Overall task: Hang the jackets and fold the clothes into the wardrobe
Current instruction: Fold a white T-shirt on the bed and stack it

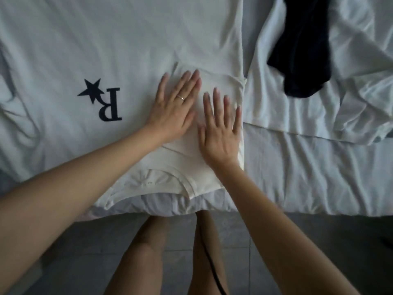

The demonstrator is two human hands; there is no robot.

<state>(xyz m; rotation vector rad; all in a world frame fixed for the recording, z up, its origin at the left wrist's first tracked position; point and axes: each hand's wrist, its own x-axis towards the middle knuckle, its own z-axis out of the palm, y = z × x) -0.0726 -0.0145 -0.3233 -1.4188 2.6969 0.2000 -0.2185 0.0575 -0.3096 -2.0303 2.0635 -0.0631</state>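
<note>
A white T-shirt lies spread on the bed, its neckline at the near edge and a dark star and letter R print on its left side. The right sleeve part is folded inward over the body. My left hand lies flat on that fold, fingers straight, a ring on one finger. Beside it my right hand presses flat on the folded strip near the shirt's right edge. Neither hand holds anything.
A dark navy garment lies crumpled at the upper right on a rumpled white cloth. The bed sheet stretches to the right. Below the bed edge are a grey tiled floor, my legs and a black cable.
</note>
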